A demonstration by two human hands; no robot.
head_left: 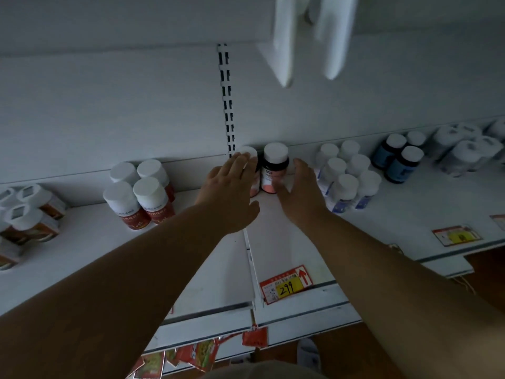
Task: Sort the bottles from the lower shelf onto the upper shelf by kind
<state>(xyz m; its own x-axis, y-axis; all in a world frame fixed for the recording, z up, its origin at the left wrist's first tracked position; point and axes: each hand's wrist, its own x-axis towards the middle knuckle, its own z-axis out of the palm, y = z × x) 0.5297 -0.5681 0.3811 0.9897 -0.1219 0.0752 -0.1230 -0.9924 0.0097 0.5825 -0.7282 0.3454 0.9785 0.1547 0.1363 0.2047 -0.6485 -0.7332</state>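
While both arms reach over the shelf (284, 242), 2 pink-label bottles (274, 168) stand upright at the back between the hands. Left hand (232, 192), fingers straight, covers the left bottle; right hand (300, 192), fingers relaxed, sits just beside the right bottle, gripping nothing.

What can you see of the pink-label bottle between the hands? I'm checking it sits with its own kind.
The pink-label bottle stands upright at the back of the shelf, by the back wall. It has a white cap, a dark body and a pink label with a small dark patch; it looks plastic. A like second bottle stands at its left, partly hidden by the left hand. The right hand lies open beside it; its blurred fingers overlap the label, so contact is unclear.
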